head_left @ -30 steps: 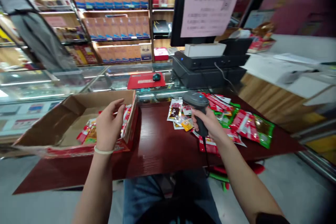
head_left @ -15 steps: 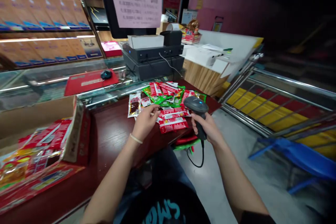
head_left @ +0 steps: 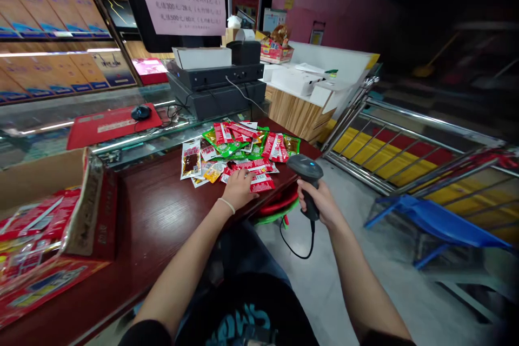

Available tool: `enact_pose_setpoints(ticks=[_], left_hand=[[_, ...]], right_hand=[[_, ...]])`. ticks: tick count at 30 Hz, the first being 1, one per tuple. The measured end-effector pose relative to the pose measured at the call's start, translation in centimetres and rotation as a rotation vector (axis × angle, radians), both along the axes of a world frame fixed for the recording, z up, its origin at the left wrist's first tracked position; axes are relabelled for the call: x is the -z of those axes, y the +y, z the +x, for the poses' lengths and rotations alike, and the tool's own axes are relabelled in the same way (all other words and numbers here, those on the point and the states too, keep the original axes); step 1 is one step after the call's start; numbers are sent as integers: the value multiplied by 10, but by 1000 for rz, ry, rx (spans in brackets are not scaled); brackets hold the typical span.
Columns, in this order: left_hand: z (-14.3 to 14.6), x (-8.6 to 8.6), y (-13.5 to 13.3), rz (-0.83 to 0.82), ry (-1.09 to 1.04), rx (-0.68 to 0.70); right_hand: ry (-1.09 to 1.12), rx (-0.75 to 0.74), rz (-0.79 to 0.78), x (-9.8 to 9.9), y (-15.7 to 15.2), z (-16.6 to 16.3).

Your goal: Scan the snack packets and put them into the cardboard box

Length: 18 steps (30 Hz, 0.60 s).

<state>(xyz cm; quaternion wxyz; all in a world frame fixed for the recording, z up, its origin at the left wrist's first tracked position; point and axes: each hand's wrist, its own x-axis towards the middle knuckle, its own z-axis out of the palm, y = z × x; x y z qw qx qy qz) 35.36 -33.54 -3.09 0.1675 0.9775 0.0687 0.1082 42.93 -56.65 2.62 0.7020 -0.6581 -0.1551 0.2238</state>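
Observation:
My right hand (head_left: 323, 204) is wrapped round the handle of a dark grey barcode scanner (head_left: 305, 167), held up off the right edge of the table with its cable hanging below. My left hand (head_left: 239, 189) lies palm down on a red snack packet (head_left: 263, 183) near the table's front edge, fingers stretched forward over it. Beyond it, red and green snack packets (head_left: 231, 147) lie heaped. A white packet with a dark window (head_left: 191, 160) and a small yellow packet (head_left: 214, 172) lie left of the heap.
An open cardboard box (head_left: 91, 211) of packets stands at the left of the brown table (head_left: 158, 216). Behind are a glass counter with a red mat (head_left: 89, 125) and mouse (head_left: 140, 112), and a monitor above a cash drawer (head_left: 219, 98). Metal railings (head_left: 405, 119) and a blue stool (head_left: 438, 221) stand right.
My left hand has moved from beside the heap onto the red packets at its front, its fingers going from bunched to laid out. The view has swung right; the scanner stays in my right hand.

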Motion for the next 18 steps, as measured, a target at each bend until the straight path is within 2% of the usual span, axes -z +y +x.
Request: enact_pose_setpoints(ticks=[9, 18], left_hand=[[-10, 1, 30, 17, 164, -181], [-52, 4, 86, -39, 273, -357]], right_hand=[[1, -75, -23, 6, 19, 5], [-5, -219, 5, 4, 63, 2]])
